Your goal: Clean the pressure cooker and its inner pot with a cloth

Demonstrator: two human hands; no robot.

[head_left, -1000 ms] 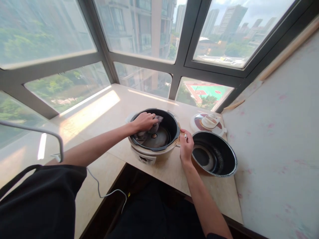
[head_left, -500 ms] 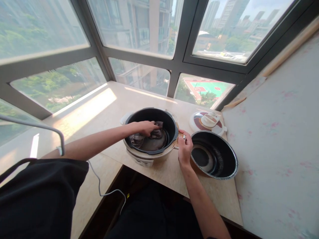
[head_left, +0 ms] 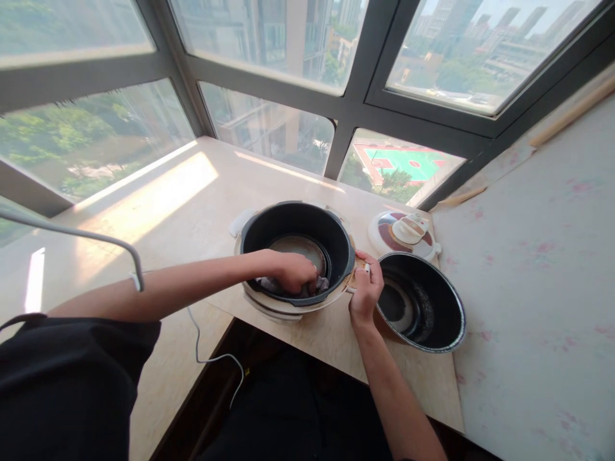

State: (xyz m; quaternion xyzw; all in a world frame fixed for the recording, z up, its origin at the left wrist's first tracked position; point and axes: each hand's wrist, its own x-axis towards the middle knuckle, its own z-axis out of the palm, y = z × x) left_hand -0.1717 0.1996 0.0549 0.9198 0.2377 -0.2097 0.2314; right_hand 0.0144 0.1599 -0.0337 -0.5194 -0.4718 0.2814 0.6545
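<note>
In front of me on the pale ledge stands a white electric cooker point(head_left: 271, 312) with a deep black interior point(head_left: 293, 221). My left hand point(head_left: 296, 274) reaches down inside it, fingers closed on a dark grey cloth point(head_left: 323, 283) pressed low against the near inner wall. Part of the cloth is hidden under the hand. My right hand point(head_left: 366, 288) grips the cooker's side handle point(head_left: 353, 289) on the right. Just right of that hand is a separate black inner pot point(head_left: 435, 301), tilted a little, with a worn bottom.
Behind the inner pot lies a white and brown cooker lid point(head_left: 408, 230). A patterned wall point(head_left: 528, 275) bounds the right side, windows the back. A grey cable point(head_left: 91, 232) crosses at left above my arm; a thin cord point(head_left: 211, 360) hangs over the ledge point(head_left: 182, 211) edge.
My left hand has moved with the cloth from the middle of the cooker to its near right inner side, baring the bottom. My right hand stays on the handle. The view has shifted slightly.
</note>
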